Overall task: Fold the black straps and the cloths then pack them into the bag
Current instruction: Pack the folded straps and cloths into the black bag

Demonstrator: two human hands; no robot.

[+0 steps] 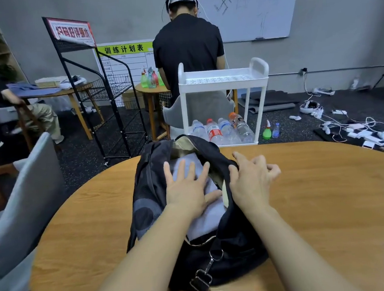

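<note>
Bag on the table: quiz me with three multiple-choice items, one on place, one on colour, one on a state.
1. Where is the folded cloth?
A. on the white cart
B. inside the open bag
C. on the grey chair

2. What colour is that cloth?
A. red
B. light grey-blue
C. green

3. What is the left hand doing?
A. pressing flat on the cloth
B. gripping a bottle
C. hanging off the table

Answers: 1 B, the cloth lies in the bag's mouth; 2 B, it shows pale grey-blue; 3 A, the fingers are spread on it while the right hand holds the bag's edge.
</note>
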